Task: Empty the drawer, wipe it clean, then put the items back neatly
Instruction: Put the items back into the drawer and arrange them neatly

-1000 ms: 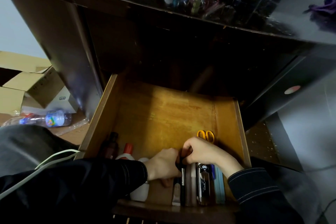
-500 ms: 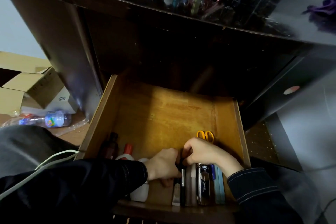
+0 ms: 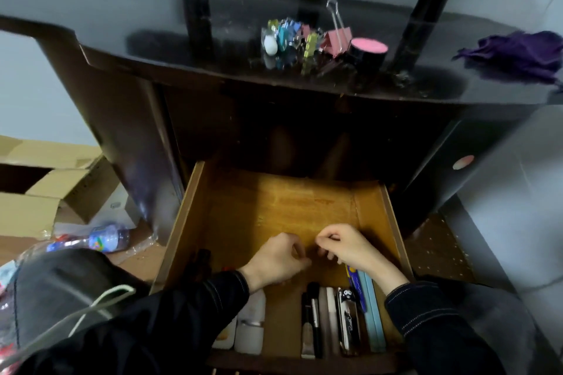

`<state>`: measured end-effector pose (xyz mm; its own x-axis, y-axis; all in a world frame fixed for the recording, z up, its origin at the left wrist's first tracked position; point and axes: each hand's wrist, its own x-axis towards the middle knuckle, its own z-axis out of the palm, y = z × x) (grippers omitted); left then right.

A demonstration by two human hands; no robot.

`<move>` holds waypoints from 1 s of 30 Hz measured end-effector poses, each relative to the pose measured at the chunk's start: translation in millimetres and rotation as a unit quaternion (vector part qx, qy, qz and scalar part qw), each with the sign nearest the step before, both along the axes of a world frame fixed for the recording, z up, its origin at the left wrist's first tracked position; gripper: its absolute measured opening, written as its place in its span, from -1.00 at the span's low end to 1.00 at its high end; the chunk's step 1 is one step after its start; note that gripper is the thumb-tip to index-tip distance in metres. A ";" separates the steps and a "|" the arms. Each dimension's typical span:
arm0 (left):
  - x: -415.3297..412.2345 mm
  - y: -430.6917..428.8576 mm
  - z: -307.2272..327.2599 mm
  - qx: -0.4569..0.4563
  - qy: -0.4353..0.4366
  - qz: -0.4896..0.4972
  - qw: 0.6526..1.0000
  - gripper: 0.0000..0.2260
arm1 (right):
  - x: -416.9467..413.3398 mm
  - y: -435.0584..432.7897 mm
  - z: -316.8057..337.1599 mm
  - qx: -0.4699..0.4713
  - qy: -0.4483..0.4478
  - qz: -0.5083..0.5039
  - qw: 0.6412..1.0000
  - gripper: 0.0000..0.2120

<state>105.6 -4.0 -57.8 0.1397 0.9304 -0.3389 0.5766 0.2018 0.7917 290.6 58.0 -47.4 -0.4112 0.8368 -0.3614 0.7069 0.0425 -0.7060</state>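
Head view.
- Change: both hands, pressed together at the black pen (image 3: 315, 320) half a second ago, are now off it and farther in over the drawer (image 3: 195, 222) floor. The orange scissors are no longer visible.
- Left hand (image 3: 275, 259): knuckles up, fingers curled under.
- Right hand (image 3: 347, 248): just beside it, fingers curled, thumb near forefinger. Whether either hand pinches anything cannot be told.
- Pen: in the row nearer the person than both hands.
- Purple cloth (image 3: 518, 55): on the bench, far beyond the right hand.
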 end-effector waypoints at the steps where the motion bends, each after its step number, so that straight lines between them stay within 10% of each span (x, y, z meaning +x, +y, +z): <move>1: -4.2 -0.9 11.3 0.036 -0.005 0.013 0.999 -0.90 | -0.5 -4.4 10.8 0.016 0.034 -0.023 0.999 -0.89; 12: -52.6 -20.1 198.6 0.445 -0.069 0.112 0.886 -0.84 | -42.6 -27.9 242.7 0.293 0.281 0.016 0.914 -0.87; 17: -66.1 2.3 259.3 0.551 0.011 0.146 0.822 -0.88 | -74.0 29.5 269.8 0.420 0.192 -0.049 0.885 -0.82; 24: -72.6 85.6 286.9 0.415 0.200 0.112 0.880 -0.61 | -85.8 70.6 269.8 0.349 0.090 -0.055 0.931 -0.45; 30: -98.7 118.4 283.8 0.388 0.205 0.155 0.885 -0.80 | -91.3 81.5 274.0 0.384 0.008 -0.002 0.923 -0.28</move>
